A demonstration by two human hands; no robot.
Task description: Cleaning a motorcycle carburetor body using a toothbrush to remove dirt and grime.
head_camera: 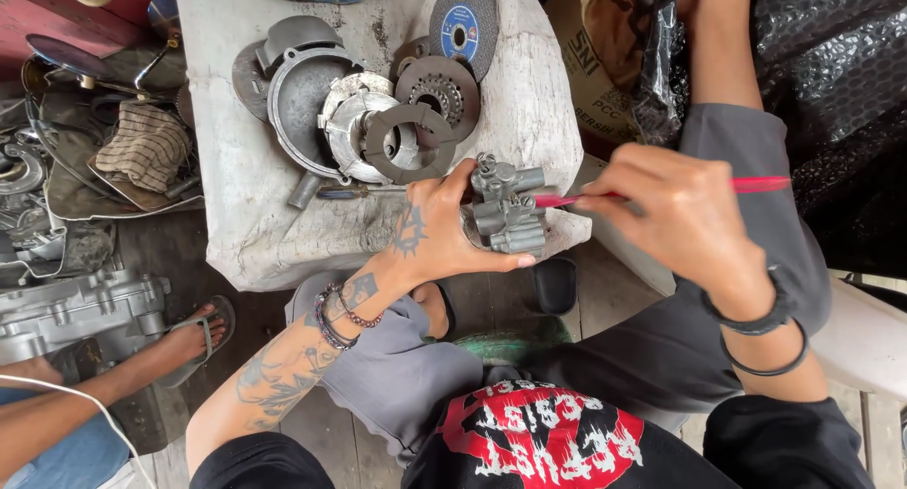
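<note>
Head view, and I take the white block as my landmark: a rough, stained slab that serves as the bench, the largest thing before me. On its top, toward the far side, lies a grey round cover, with a pile of toothed plates and rings just beside it and a grey grinding disc leaning at the far edge. Left of the block, on the floor, sits a grey engine casing, and another person's sandalled foot rests near it. As I judge it, the stripping down is done, since the parts lie spread out, and the work on the small part is under way and unfinished. At the block's near right corner my left hand is clamped round a small grey metal pump body, forearm coming up from the lower left, thumb under the part and fingers over its top. My right hand is pinched shut on a thin red stick, wrist cocked, its tip touching the pump body's right side.
</note>
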